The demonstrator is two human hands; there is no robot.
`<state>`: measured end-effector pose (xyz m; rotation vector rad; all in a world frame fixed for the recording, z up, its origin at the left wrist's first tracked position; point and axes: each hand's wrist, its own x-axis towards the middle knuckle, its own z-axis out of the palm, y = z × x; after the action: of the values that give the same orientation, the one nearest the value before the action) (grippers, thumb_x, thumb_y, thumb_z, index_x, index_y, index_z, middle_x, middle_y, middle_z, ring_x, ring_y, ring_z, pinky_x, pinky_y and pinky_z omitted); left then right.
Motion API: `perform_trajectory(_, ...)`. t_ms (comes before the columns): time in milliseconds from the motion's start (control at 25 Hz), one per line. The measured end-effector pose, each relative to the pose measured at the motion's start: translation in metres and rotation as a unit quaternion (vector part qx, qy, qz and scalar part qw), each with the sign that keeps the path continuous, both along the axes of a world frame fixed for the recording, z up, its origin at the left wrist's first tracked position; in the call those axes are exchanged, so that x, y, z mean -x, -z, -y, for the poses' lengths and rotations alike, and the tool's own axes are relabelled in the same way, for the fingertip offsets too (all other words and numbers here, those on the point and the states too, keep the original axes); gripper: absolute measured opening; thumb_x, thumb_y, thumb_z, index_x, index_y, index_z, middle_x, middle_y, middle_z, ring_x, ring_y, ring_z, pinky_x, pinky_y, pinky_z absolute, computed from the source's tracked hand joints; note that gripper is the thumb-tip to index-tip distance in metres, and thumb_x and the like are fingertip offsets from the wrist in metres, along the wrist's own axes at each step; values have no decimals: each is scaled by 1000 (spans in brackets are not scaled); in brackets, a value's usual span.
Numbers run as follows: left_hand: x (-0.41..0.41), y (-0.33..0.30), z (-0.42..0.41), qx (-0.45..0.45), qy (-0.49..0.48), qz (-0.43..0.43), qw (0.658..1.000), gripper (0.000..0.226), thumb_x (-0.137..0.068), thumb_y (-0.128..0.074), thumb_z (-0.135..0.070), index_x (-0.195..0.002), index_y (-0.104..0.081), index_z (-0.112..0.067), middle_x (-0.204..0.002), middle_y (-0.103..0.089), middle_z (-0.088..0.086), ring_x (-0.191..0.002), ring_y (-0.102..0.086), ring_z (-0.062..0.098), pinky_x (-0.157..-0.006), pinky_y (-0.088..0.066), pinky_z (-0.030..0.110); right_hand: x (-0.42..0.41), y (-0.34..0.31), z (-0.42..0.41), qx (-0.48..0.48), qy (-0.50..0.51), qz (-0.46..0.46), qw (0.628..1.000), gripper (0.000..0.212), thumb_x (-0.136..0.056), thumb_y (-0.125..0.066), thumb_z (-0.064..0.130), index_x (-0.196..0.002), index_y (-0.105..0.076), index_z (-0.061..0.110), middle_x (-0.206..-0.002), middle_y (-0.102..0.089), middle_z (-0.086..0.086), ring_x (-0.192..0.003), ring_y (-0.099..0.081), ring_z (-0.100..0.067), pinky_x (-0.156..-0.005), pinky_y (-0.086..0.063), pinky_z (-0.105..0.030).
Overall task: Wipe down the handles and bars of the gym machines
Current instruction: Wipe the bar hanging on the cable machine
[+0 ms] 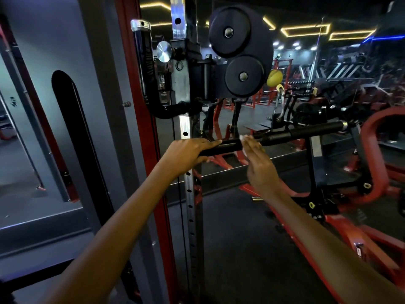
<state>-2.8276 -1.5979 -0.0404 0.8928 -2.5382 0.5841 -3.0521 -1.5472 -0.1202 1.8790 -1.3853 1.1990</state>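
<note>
Two hands at one black bar (271,136), which runs level from the upright post out to a chrome-capped end at right.

Left hand (188,151): fingers and thumb curled round the bar's near end, steadying it.

Right hand (257,161): fingers straight and close together, pressing a small white cloth (244,139) against the bar just beside the left hand; only the cloth's edges show past the fingertips.

Progress, as judged: wiping is under way at the near grip. The far sleeve toward the chrome cap, the vertical black handle (142,60) on the carriage above, and the red-framed machines (372,137) beyond all appear not yet reached. Cleanliness cannot be read in this light.

Surroundings: dark rubber floor (241,238); grey weight-stack shroud (54,84) at left; twin black pulley discs (238,53) overhead; dim hall with yellow strip lights (304,30) on the ceiling.
</note>
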Motion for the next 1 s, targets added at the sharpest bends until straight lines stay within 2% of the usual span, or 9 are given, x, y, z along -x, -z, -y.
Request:
perform_trajectory(120,-6,-7,7,-65,36,31,997,62,-95,-49,-50,-149,-19,-45,-123,-60,-6,-102,-59,13,-84,-49,31,18,3,-3,3,35,107,994,60,-84,-40,-12,-142,-34,3,-149,-34,-10,-140,-28,-21,-116,-24,-37)
perform_trajectory(320,-10,-4,11,-103,56,23,993,55,-99,-38,-49,-149,-16,-45,-107,-53,-7,-90,-44,4,-81,-44,28,3,14,9,25,7,-145,989,67,-81,-30,-16,-144,-25,4,-151,-27,-12,-142,-20,-23,-118,-15,-39)
perform_trajectory(480,-13,-1,17,-129,69,-19,989,50,-98,-37,-49,-146,-24,-46,-97,-56,-5,-87,-53,10,-83,-47,31,23,0,14,3,78,154,985,77,-78,-35,-25,-147,-22,7,-154,-23,-10,-144,-15,-20,-112,-29,-47)
perform_trajectory(520,-12,-1,20,-133,72,-19,988,52,-96,-40,-49,-146,-26,-45,-97,-59,-2,-86,-55,10,-83,-47,31,6,1,14,5,66,160,985,73,-80,-33,-23,-147,-22,4,-154,-23,-13,-144,-18,-24,-112,-30,-48)
perform_trajectory(640,-14,1,26,-142,68,-19,987,56,-94,-47,-50,-146,-27,-44,-97,-61,-1,-83,-56,11,-82,-49,33,-35,14,14,31,13,-74,997,61,-84,-25,-16,-144,-27,0,-151,-26,-17,-142,-19,-27,-118,-17,-39)
perform_trajectory(720,-16,3,29,-151,71,-27,986,58,-92,-48,-51,-146,-27,-45,-97,-62,-1,-81,-56,10,-80,-51,34,-2,8,15,26,37,-140,989,64,-82,-20,-14,-144,-29,2,-151,-28,-15,-142,-20,-25,-119,-12,-33)
perform_trajectory(800,-19,3,29,-155,77,-36,984,61,-90,-52,-53,-145,-27,-48,-95,-62,-3,-79,-56,9,-80,-52,35,40,2,15,14,108,-5,994,70,-80,-20,-17,-146,-26,6,-153,-25,-11,-144,-17,-25,-119,-11,-25)
perform_trajectory(880,-18,0,27,-160,78,-39,983,67,-87,-59,-51,-144,-25,-49,-92,-60,-6,-77,-55,8,-80,-51,34,36,1,15,29,139,148,979,79,-77,-27,-26,-148,-21,9,-156,-18,-7,-145,-12,-22,-117,-22,-31)
perform_trajectory(1000,-13,-4,23,-151,74,-36,985,71,-86,-66,-43,-145,-28,-46,-93,-61,-7,-79,-57,8,-81,-49,31,-36,10,17,52,37,17,998,58,-91,-24,-15,-145,-22,5,-153,-20,-10,-143,-17,-22,-116,-23,-41)
